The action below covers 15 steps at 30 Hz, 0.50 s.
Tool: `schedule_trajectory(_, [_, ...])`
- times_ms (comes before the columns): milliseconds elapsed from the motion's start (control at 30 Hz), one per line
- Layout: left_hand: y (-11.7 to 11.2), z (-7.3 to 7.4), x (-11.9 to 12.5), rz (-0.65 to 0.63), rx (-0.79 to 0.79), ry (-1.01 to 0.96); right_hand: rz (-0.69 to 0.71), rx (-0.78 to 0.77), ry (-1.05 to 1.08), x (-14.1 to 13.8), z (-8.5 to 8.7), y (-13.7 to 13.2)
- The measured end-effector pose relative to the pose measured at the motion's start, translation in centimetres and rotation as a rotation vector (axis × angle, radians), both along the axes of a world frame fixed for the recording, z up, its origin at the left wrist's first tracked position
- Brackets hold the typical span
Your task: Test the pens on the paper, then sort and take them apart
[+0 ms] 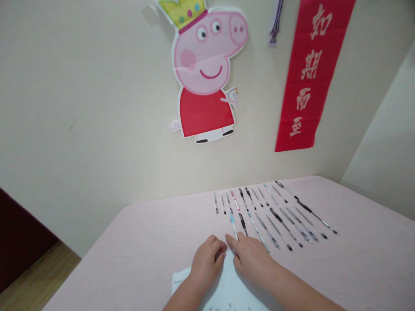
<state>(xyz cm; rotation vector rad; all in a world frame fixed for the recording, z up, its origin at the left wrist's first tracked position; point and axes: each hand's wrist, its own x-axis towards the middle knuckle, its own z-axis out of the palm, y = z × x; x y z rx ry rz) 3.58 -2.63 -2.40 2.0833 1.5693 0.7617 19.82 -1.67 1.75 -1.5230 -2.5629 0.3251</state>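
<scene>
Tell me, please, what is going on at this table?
A person has both hands on a white sheet of paper at the near edge of a pink table. The right hand stretches its fingers toward the near end of a light blue pen; contact is unclear. The left hand lies curled beside it. Beyond them, many pens lie side by side in two rows.

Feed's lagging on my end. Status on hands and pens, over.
Left hand curled on the white sheet, contents unclear. Right hand open, flat beside the blue pen, at its near end. Row of pens lying beyond, nothing blocking.
</scene>
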Motion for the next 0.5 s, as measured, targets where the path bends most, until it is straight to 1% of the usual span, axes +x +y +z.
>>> schedule_trajectory(100, [0.1,-0.2,0.0,0.005,0.006,-0.006,0.096,0.0,0.153,-0.7,-0.1,-1.3])
schedule_trajectory(167, [0.2,-0.2,-0.1,-0.007,0.004,-0.031,0.14,0.004,0.233,-1.2,-0.6,-2.2])
schedule_trajectory(267, [0.1,-0.1,-0.2,-0.023,-0.008,-0.068,0.186,-0.007,0.22,-1.7,-1.8,-3.2])
schedule_trajectory(367, [0.1,0.0,-0.3,-0.015,-0.014,-0.078,0.283,-0.025,0.208,-1.7,-2.9,-3.3])
schedule_trajectory(433, [0.0,0.0,-0.3,-0.014,-0.007,-0.075,0.337,-0.038,0.215,-1.6,-3.3,-3.2])
schedule_trajectory(500, [0.0,0.0,-0.3,-0.015,-0.006,-0.072,0.352,-0.048,0.239,-1.5,-3.4,-3.0])
